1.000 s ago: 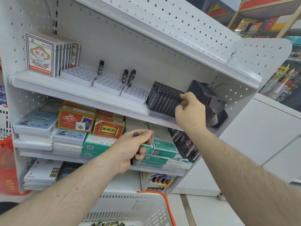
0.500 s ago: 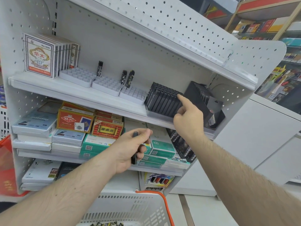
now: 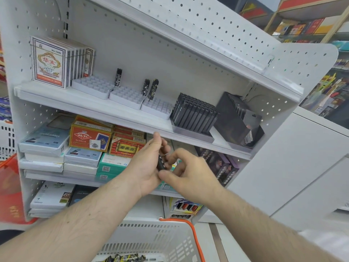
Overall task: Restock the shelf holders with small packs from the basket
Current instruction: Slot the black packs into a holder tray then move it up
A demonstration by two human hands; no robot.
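Two bare hands meet in front of a white pegboard shelf unit (image 3: 207, 53), both working on one small dark pack (image 3: 161, 163) held upright between them. The left hand (image 3: 145, 167) grips the pack from the side, fingers curled round it; the right hand (image 3: 187, 171) pinches at its near edge with thumb and fingertips. The pack is slim, black and patterned with pale marks, most of it hidden by the fingers.

Three white gridded holders (image 3: 124, 95) sit in a row on the upper shelf (image 3: 85, 104). Three similar dark packs stand upright in them: one (image 3: 118, 76) at the seam of the first and second holders, two (image 3: 150, 88) side by side where the second meets the third. To their right stand two black ribbed racks (image 3: 194, 114), the far one tilted. One row of playing-card boxes (image 3: 56, 63) stands at the left end.

One white basket (image 3: 151, 237) with an orange handle (image 3: 190, 229) sits below the forearms, several dark-and-yellow packs (image 3: 124, 258) visible in its bottom. Stacked boxes (image 3: 90, 138) fill the lower shelves.
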